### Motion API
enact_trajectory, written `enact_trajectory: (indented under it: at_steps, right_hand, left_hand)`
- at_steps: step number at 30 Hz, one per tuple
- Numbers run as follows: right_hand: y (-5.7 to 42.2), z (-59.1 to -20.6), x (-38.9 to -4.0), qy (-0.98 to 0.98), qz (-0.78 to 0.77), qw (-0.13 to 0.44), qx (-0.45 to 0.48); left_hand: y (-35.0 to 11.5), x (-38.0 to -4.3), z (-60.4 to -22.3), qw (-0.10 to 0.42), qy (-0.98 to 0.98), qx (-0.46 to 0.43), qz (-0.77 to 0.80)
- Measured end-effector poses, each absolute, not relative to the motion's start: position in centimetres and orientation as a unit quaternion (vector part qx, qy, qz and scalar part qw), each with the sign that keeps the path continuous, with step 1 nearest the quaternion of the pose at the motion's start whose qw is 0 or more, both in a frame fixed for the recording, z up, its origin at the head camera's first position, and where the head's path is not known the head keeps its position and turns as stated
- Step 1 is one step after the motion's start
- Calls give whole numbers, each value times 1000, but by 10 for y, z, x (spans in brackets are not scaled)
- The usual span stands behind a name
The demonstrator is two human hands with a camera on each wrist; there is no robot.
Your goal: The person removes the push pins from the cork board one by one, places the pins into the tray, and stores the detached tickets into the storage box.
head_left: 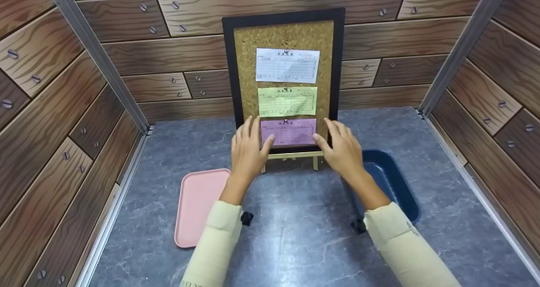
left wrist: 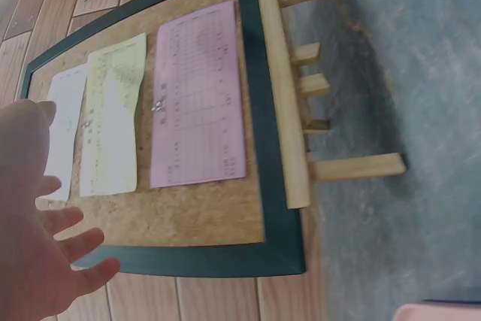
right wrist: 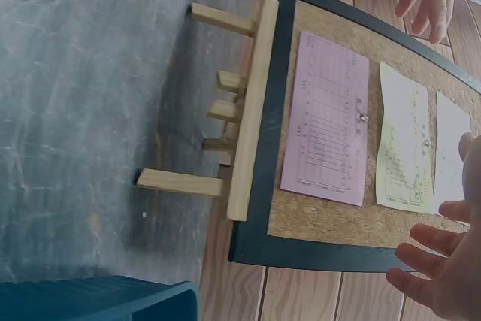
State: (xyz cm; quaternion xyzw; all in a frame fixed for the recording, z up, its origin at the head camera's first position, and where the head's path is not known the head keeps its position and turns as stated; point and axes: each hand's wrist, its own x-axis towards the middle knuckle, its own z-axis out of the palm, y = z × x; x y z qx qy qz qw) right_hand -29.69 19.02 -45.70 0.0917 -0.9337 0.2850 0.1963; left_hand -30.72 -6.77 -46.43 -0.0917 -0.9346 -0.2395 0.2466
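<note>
A cork board [head_left: 247, 38] in a black frame stands tilted back on a small wooden easel [left wrist: 282, 95]. Three printed slips are pinned down its middle: a white slip [head_left: 287, 65] on top, a yellow-green slip [head_left: 287, 101] below it and a purple slip [head_left: 288, 132] lowest. My left hand [head_left: 249, 150] is in front of the board's lower left, its fingers extended and apart, holding nothing. On the other side my right hand [head_left: 341, 150] mirrors it, also with nothing in its grasp. In both wrist views the fingers hover off the board.
A pink tray [head_left: 202, 207] lies flat at the left. To the right, partly behind my right forearm, sits a dark blue bin [head_left: 394, 185]. Wood-patterned walls [head_left: 202, 55] close in the grey marbled tabletop [head_left: 291, 245] at the back and sides.
</note>
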Motion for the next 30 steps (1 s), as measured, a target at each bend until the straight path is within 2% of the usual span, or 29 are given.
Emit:
enact_trajectory:
  at_steps: [8, 16, 25, 30]
  right_hand:
    - [189, -439, -311, -928, 307, 194, 78]
    - [187, -419, -331, -918, 338, 196, 68]
    - [183, -393, -359, -870, 427, 239, 49]
    - [181, -380, -376, -852, 454, 259, 32]
  left_hand:
    - [-65, -327, -438, 259, -929, -97, -247]
    - [-58, -350, -411, 294, -921, -100, -237]
    - [-42, -376, -377, 359, -895, -126, -233]
    - [-33, -391, -362, 373, -886, -127, -245]
